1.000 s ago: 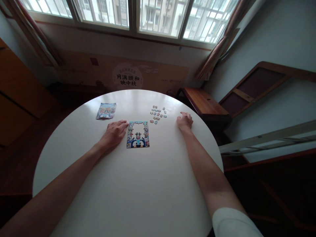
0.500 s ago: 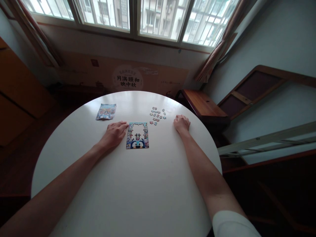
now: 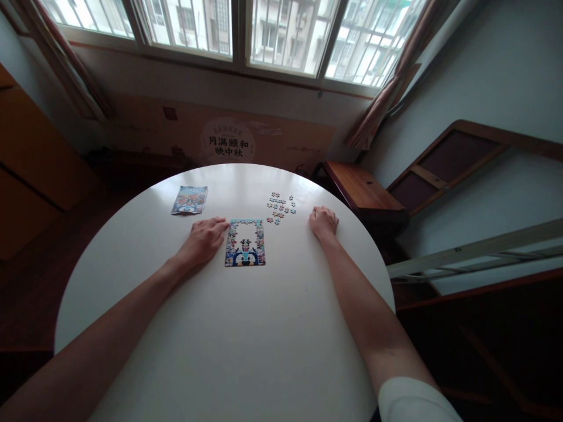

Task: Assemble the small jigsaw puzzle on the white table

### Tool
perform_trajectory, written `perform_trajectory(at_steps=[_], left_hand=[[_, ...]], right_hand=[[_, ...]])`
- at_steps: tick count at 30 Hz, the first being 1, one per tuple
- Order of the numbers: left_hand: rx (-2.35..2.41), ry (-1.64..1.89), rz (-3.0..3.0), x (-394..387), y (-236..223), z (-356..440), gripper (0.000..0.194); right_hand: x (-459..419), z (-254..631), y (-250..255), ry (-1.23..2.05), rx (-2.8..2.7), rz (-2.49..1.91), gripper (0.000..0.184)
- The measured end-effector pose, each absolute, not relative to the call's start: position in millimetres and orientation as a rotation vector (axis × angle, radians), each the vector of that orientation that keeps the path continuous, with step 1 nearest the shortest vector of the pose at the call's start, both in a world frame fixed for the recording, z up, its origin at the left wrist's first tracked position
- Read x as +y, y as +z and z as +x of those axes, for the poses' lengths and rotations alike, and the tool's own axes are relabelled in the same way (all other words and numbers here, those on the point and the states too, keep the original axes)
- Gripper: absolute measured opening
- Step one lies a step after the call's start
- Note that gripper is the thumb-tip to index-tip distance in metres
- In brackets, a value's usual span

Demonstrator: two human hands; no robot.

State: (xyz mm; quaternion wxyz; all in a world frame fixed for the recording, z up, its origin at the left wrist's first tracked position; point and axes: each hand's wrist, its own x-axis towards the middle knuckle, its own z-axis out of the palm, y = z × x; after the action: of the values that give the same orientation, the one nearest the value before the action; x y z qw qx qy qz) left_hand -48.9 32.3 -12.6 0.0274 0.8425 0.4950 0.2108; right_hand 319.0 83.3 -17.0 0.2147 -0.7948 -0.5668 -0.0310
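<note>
A small jigsaw puzzle (image 3: 245, 258) lies flat on the white round table, its border and lower part filled with coloured pieces and a pale gap in its middle. My left hand (image 3: 206, 239) rests at its left side, fingers stretched toward the upper left corner, holding nothing. Beyond and right of the puzzle lie several loose jigsaw pieces (image 3: 281, 207), spread apart. To the right of these, my right hand (image 3: 324, 221) rests on the table with its fingers curled into a loose fist. Nothing shows in it.
A printed picture packet (image 3: 189, 200) lies on the table (image 3: 237, 328) at the back left. Behind the table stands a wall with windows. A wooden stool or bench (image 3: 363, 186) is beyond the right edge, near a leaning wooden frame (image 3: 457, 152).
</note>
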Motion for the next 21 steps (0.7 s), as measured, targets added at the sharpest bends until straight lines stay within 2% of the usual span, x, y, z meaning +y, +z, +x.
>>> perform_trajectory(at_steps=[17,21], left_hand=[[1.533,0.649,2.602,34.0,-15.2,-49.7,0.038],[1.541,0.633,2.615,33.3,-14.3,-48.9,0.038]], right_hand=[[81.8,316.0,-17.8,-0.142,-1.547,-2.173,0.035],[77.7,290.9,-12.1,-0.285,-1.687,-1.936,0.041]])
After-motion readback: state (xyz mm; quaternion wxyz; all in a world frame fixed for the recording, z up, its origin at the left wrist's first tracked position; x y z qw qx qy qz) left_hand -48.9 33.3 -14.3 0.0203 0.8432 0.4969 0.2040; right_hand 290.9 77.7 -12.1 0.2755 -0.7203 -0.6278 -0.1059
